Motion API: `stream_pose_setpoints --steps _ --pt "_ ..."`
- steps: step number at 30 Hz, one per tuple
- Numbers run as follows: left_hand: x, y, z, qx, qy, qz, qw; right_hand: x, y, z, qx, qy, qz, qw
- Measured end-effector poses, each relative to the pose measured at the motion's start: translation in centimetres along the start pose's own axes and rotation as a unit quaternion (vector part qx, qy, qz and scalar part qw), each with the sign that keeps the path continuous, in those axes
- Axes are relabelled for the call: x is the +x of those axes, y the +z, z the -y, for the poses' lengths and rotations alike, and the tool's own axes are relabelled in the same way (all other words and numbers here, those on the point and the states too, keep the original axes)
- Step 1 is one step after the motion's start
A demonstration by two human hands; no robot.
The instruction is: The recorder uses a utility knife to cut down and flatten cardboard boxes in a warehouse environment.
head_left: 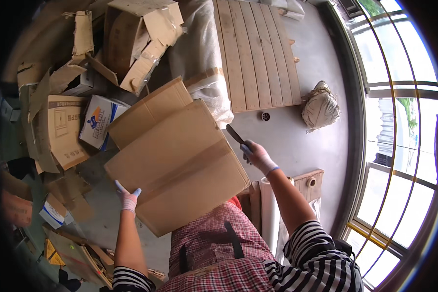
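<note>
A flattened cardboard box [180, 160], with a strip of tape across it, lies slanted in front of my lap. My left hand [128, 198], in a white glove with bluish fingertips, holds its left edge; some of the fingers are hidden. My right hand [258, 156], gloved alike, is closed round the handle of a knife [235, 134]. The dark blade points up and left, just beyond the box's right edge. Another flat cardboard piece [151, 109] shows behind the box's far edge.
Opened cartons [65, 126] and a blue-and-white box [101, 121] stand at the left. Ahead are a wooden slatted pallet [258, 53] and clear plastic wrapping [199, 53]. A tied whitish sack [321, 109] sits on the floor near the windows. Rolls of film [272, 214] stand by my right arm.
</note>
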State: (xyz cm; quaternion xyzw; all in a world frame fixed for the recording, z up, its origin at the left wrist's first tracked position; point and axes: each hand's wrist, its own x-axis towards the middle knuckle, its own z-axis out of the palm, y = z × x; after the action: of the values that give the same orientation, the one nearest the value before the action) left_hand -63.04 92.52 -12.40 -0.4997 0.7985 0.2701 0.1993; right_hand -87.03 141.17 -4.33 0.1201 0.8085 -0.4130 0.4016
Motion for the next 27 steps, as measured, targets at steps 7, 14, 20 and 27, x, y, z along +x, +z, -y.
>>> stream_pose_setpoints --steps 7,14,20,27 --pt "1.0 0.8 1.0 -0.033 0.006 0.01 0.999 6.1 -3.1 0.6 -0.303 -0.091 0.04 0.948" --pt "1.2 1.2 1.7 -0.059 -0.016 0.019 0.998 6.0 -4.5 1.4 -0.36 -0.08 0.103 0.924" --pt "1.5 1.3 1.9 -0.059 0.004 0.008 0.998 6.4 -4.2 1.0 -0.399 -0.112 0.094 0.905" --pt "1.7 0.9 2.3 -0.061 0.032 -0.006 0.998 9.7 -5.5 5.1 -0.461 -0.086 0.176 0.865"
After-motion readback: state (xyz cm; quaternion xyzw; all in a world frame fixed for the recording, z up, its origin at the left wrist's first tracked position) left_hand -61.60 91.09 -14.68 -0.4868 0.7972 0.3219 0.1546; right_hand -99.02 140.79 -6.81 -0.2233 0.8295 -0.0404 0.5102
